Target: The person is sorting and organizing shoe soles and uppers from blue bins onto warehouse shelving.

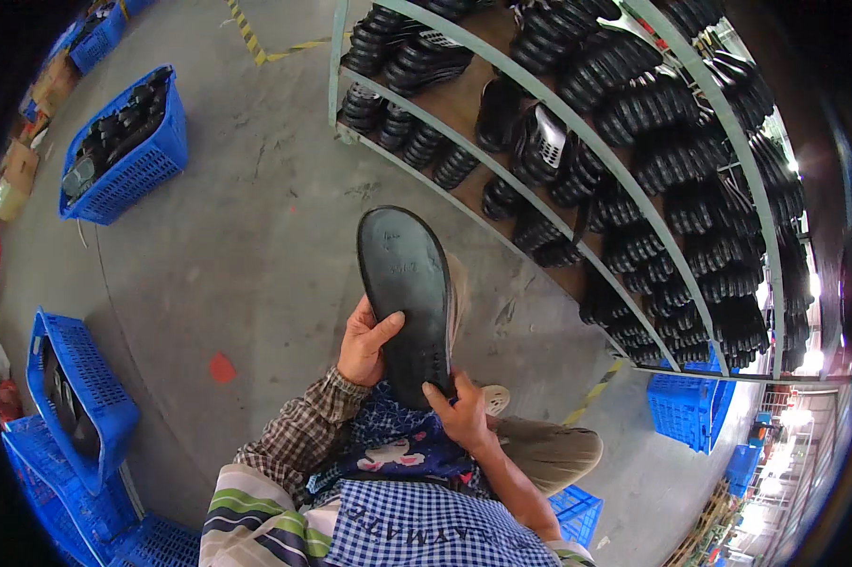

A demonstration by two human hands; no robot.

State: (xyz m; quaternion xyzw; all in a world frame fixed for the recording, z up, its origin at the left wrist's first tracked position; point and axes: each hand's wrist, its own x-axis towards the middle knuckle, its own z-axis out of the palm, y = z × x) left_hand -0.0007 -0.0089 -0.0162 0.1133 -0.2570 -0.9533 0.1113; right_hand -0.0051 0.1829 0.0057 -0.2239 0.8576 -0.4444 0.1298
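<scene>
A black shoe sole stands upright in front of the person, its flat underside facing the camera, heel end down over the lap. The left hand grips its left edge, thumb laid across the face and fingers curled behind. The right hand closes on the lower right edge, fingertips pressed to the heel. Beyond both hands, up and to the right, a metal shelf rack carries rows of black soles. Left of the left hand, blue plastic crates sit on the concrete floor
</scene>
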